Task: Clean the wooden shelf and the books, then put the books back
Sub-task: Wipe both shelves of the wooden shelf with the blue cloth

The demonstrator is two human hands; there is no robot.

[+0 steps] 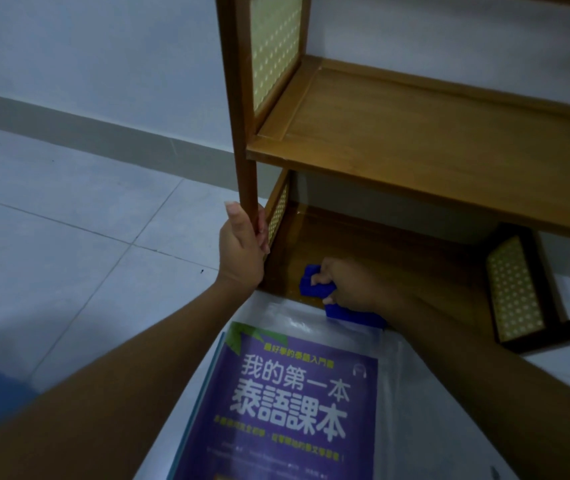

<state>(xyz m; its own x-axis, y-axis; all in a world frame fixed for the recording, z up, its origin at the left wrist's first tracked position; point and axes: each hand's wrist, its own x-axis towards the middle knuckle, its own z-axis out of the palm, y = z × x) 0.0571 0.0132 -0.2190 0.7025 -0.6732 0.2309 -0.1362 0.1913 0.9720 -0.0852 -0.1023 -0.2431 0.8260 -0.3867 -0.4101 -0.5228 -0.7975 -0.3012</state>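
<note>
The wooden shelf (415, 133) stands before us on the pale tiled floor (68, 237), close to the wall. A purple-covered book (294, 393) lies flat on the floor just in front of the shelf, between our forearms. Our left grip (242, 247) is clamped round the shelf's front left post (242, 133), low down. Our right grip (349, 285) is clamped on a blue cloth (311, 285), which rests on the bottom board near its front edge.

You have a honey-brown wooden shelf (415, 133); its pale yellow woven side panels (274, 46) show a grid of light dots. Your crumpled cloth (314, 289) is deep blue. The rectangular paperback book (294, 393) is purple, lettered white and yellow, with green leaves.
</note>
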